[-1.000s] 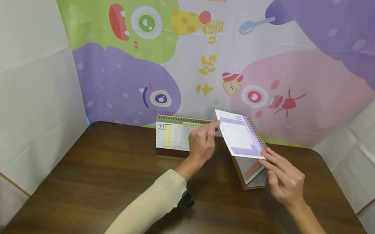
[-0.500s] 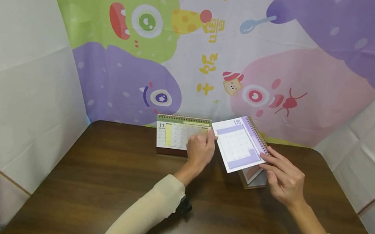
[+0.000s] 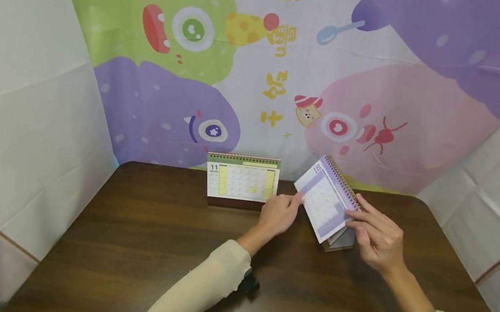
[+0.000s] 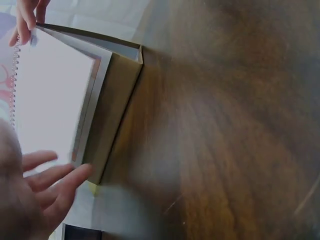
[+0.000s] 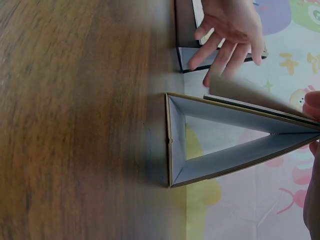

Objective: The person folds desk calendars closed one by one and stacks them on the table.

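While right hand [image 3: 380, 241] pinches purple calendar [image 3: 325, 202] by top corner, left hand [image 3: 279, 213] loosely spread just beside it; calendar between hands, facing left hand, long axis slanting toward right.

A spiral-bound desk calendar showing 11 [image 3: 238, 180], with a green header, yellow columns and a dark brown base, stands near the back edge of a dark wood-grain table [image 3: 131, 245]. Behind hangs a printed backdrop cloth [image 3: 256, 95] with sideways cartoon monsters: a green one [image 3: 129, 21] beside a yellow spotted party hat [image 3: 245, 29], a purple one [image 3: 158, 111] and a pink one [image 3: 420, 148]. Yellow Chinese lettering [image 3: 275, 85] runs between them. Pale creased sheets [image 3: 38, 78] flank both sides.
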`<state>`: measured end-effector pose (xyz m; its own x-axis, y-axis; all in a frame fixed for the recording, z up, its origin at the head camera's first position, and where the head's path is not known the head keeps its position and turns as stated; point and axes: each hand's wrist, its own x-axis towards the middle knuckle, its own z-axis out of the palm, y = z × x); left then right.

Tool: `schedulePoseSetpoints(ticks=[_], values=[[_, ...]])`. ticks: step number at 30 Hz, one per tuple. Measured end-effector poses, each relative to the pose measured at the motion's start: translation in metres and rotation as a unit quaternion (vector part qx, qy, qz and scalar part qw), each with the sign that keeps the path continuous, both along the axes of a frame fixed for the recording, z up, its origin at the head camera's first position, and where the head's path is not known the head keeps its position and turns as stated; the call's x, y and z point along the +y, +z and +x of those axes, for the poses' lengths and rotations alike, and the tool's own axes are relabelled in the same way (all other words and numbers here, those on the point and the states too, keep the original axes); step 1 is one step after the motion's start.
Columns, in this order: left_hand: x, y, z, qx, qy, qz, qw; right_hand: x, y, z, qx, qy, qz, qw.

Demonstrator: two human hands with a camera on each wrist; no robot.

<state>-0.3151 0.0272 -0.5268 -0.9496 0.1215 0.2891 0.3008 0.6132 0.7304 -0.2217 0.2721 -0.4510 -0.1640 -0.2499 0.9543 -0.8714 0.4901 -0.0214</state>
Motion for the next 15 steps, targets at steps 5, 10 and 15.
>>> schedulePoseSetpoints(ticks=[5, 10, 15], values=[[0.002, -0.006, -0.002, -0.038, -0.084, -0.055, 0.9942, 0.000, 0.001, 0.000, -0.003, 0.006, 0.002, 1.0000], [0.003, -0.010, -0.006, -0.030, -0.091, -0.074, 0.9927, -0.002, 0.004, 0.001, -0.001, 0.004, 0.000, 1.0000], [0.000, 0.002, -0.003, 0.010, -0.111, -0.069, 0.9913, -0.006, 0.010, 0.007, 0.014, 0.002, -0.034, 0.9993]])
